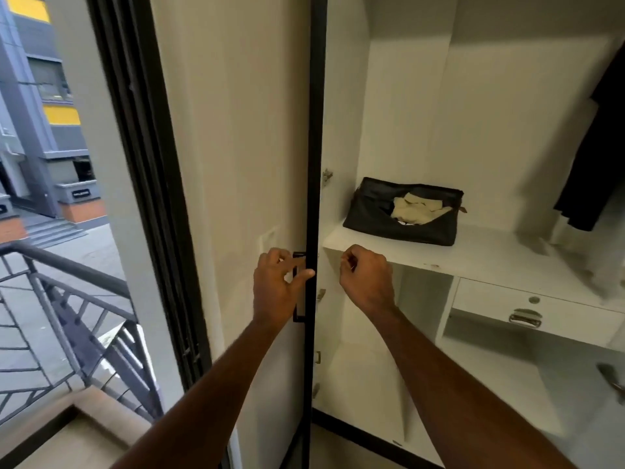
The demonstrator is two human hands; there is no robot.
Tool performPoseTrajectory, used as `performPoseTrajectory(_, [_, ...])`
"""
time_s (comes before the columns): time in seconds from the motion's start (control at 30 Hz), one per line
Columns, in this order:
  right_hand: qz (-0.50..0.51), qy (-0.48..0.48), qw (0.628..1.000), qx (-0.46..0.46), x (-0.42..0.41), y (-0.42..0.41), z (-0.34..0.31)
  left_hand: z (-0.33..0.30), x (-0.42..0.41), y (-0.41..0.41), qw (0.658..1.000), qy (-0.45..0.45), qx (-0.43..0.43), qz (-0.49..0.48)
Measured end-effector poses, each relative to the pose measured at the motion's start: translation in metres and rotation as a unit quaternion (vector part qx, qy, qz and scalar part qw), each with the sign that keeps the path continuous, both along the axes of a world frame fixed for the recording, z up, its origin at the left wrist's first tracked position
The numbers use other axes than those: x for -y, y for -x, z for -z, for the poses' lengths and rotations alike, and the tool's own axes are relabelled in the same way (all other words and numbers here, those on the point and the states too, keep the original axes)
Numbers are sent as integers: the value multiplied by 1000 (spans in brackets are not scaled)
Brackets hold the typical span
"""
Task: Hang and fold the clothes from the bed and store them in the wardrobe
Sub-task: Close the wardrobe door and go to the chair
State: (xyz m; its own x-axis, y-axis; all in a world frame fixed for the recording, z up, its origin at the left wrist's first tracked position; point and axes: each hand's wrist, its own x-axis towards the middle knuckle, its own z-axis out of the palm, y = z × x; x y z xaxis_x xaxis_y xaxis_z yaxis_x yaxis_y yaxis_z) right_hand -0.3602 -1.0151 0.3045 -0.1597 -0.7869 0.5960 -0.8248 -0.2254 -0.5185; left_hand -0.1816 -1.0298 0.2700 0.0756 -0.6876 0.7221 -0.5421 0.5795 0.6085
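The white wardrobe (406, 113) stands open in front of me. Its left door (236, 164) has a black frame and a black bar handle (299, 313). My left hand (277, 289) holds that handle, with the thumb and fingers curled round its upper part. My right hand (367, 277) hovers just below the front edge of the white shelf (490, 252), its fingers curled in and nothing visibly held. A dark garment (598, 154) hangs at the right inside the wardrobe. The bed and its clothes are out of view.
On the shelf lies an open black bag (378, 218) with cream cloth (416, 208) inside. Below the shelf at the right is a white drawer (490, 301) with a metal pull. A dark window frame (142, 164) and a balcony railing (77, 299) are on the left.
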Motion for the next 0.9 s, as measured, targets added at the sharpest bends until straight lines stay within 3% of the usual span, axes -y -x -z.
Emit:
performPoseTrajectory(0.23, [82, 2, 997, 14, -17, 98, 3, 4, 13, 112, 989, 12, 34, 146])
performPoseTrajectory(0.4, [137, -20, 990, 6, -26, 176, 1, 13, 35, 200, 967, 68, 228, 96])
performPoseTrajectory(0.57, [176, -33, 984, -2, -13, 246, -3, -7, 73, 278, 933, 94, 342, 60])
performPoseTrajectory(0.8, [182, -60, 981, -9, 39, 321, -13, -1, 121, 355, 933, 40, 353, 59])
performPoseTrajectory(0.9, [181, -77, 980, -8, 64, 343, -14, -7, 143, 373, 909, 43, 413, 40])
